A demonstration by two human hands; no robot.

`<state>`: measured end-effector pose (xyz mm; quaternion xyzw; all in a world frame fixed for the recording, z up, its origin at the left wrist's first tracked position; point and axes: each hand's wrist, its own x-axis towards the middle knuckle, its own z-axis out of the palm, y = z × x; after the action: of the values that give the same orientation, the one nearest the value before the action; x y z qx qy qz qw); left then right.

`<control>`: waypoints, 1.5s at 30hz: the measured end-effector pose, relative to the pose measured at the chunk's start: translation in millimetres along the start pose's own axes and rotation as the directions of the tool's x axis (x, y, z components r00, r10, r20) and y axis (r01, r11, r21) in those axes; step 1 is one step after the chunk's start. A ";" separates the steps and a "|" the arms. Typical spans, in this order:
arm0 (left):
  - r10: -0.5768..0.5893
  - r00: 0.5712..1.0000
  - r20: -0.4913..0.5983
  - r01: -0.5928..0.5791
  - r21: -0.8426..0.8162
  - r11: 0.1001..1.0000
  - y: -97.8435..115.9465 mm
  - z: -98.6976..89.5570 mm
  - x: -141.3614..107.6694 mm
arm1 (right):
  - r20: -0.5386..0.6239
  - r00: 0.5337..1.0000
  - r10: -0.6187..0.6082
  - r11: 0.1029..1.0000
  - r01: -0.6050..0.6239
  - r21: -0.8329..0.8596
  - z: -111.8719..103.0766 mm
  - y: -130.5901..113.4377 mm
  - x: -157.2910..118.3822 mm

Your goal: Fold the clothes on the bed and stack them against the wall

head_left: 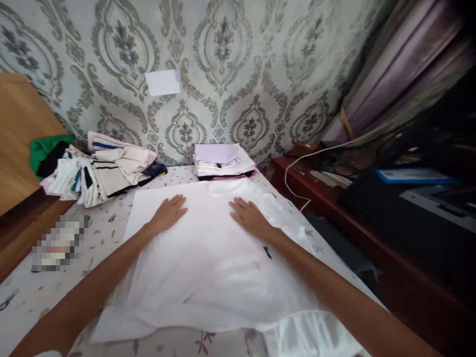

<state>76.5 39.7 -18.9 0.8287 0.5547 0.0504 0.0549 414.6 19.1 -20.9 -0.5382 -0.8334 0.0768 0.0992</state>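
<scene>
A white garment [208,258], which looks like a shirt, lies spread over the patterned bed sheet [111,233]. My left hand [169,214] rests flat on its upper left part, fingers stretched out. Flat on the upper right part lies my right hand [250,216], its fingers slightly spread. Neither hand grips the cloth. A small dark mark shows on the fabric beside my right forearm. Sheer white cloth [312,332] extends at the lower right, partly under my right arm. The garment has soft wrinkles across its middle.
A neat folded stack of clothes [219,161] sits against the wall. Further left is a looser pile of clothes [111,168] by a wooden headboard [22,139]. A blurred-out flat object [59,245] lies on the sheet. Along the right runs a dark red table [320,193] with a white cable.
</scene>
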 end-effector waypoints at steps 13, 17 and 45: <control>-0.124 0.985 -0.118 0.132 0.058 0.990 -127.0 -24.1 -3.2 | -0.053 0.997 0.057 0.990 -0.063 -0.127 8.9 5.6 71.8; -0.194 0.967 -0.167 0.208 0.068 0.976 -94.3 -24.4 -19.4 | -0.085 0.994 0.075 0.986 -0.087 -0.145 12.3 0.6 68.1; -0.507 0.851 -0.135 0.502 -0.074 0.862 -125.3 -49.3 -50.2 | 0.003 0.805 -0.593 0.653 0.479 0.586 42.2 -312.1 -60.5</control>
<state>-64.1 42.4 10.2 0.6469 0.7541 0.1063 0.0392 153.2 -164.6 6.6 -0.2029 -0.9002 0.3361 0.1884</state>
